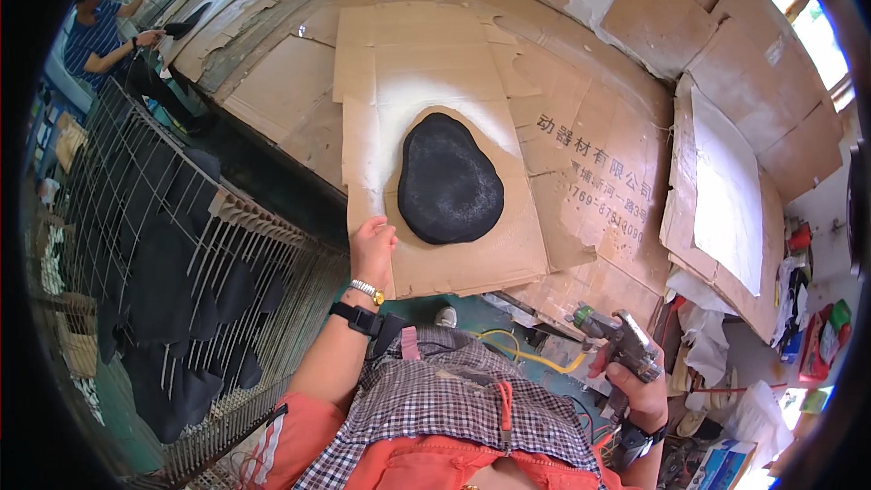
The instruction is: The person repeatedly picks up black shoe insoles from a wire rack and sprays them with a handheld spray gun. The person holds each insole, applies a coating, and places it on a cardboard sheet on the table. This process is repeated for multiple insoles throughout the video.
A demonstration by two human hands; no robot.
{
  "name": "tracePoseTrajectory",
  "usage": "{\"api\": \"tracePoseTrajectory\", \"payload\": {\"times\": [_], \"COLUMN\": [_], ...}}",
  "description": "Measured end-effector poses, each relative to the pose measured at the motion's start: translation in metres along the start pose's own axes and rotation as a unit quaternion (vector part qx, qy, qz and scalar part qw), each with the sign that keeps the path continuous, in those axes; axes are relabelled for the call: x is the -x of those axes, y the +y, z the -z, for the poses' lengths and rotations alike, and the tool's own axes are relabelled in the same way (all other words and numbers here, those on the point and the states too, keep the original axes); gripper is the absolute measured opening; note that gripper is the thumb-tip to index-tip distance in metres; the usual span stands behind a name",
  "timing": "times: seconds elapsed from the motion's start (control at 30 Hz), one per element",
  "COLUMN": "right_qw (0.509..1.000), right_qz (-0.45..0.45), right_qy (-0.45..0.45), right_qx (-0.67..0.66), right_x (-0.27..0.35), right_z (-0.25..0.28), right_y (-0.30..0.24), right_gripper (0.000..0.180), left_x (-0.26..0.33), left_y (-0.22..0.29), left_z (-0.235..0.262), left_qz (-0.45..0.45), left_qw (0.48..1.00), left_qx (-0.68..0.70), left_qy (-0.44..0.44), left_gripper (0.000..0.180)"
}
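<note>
Head view: black pad (pixel 451 181) near left grip (pixel 372 249)

Lying on cardboard sheet (pixel 481 265), right of and beyond left grip, without contact. Seen with left grip closed on sheet's left edge, and with right grip (pixel 638 392) wrapped around gun-shaped metal tool (pixel 632 349), well apart from black pad.

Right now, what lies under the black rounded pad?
A brown cardboard sheet shows all around the black pad; whatever lies directly beneath the pad is covered.
</note>
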State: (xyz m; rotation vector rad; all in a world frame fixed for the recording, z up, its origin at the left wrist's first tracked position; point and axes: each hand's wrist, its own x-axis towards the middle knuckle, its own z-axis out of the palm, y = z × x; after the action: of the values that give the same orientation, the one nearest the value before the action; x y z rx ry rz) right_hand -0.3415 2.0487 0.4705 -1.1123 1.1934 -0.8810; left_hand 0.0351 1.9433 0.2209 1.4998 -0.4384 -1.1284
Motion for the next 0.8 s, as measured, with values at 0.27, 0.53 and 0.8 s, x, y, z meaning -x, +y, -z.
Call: {"api": "tracePoseTrajectory", "payload": {"times": [0.27,0.53,0.8], "right_qw": [1.000,0.999,0.998], "right_qz": [0.011,0.007,0.028], "right_qy": [0.007,0.025,0.055], "right_qx": [-0.008,-0.023,-0.009], "right_x": [0.000,0.009,-0.002], "right_z": [-0.001,0.014,0.016], "right_y": [0.001,0.004,0.010], "right_gripper": [0.064,0.066,0.064], "left_x": [-0.034,-0.037,-0.044], "left_y": [-0.031,-0.026,-0.024], "left_z": [-0.028,-0.048,-0.056], "left_qz": [-0.055,-0.131,-0.132], "left_qw": [0.968,0.891,0.869], "left_qx": [-0.243,-0.429,-0.468], "left_qy": [0.035,0.068,0.092], "left_gripper": [0.031,0.033,0.017]}}
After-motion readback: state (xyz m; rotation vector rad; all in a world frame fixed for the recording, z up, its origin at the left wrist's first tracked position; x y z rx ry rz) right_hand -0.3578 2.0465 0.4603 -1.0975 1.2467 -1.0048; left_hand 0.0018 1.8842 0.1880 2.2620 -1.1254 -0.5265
